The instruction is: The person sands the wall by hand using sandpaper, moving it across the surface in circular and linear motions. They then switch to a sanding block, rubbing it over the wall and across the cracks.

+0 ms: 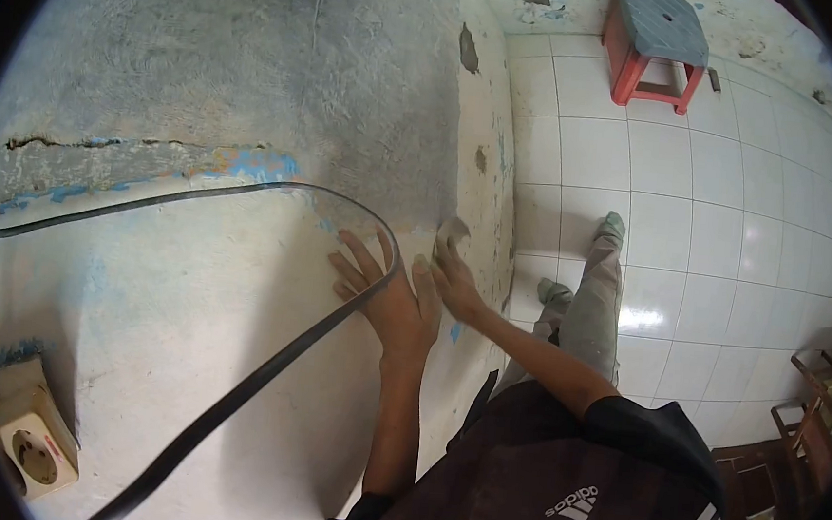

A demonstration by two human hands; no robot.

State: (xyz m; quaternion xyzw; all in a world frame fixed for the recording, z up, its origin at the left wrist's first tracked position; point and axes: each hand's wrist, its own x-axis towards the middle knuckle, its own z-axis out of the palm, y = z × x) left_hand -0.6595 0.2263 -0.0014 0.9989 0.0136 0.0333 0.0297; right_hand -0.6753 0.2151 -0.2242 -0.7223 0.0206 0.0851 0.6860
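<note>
Pale piece (456, 230) at the right hand's (458, 289) fingers (448, 254), by the wall's (377, 130) edge.

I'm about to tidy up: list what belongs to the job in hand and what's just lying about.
Seemingly the job's:
wall, left hand spread against it
small pale thing at the right hand, too unclear to name

Seemingly just there:
stool
wall socket
dark cable crossing before the left hand

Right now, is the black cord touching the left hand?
Cannot tell: the head view shows the black cord crossing in front of the left hand; any gap is unclear.
</note>
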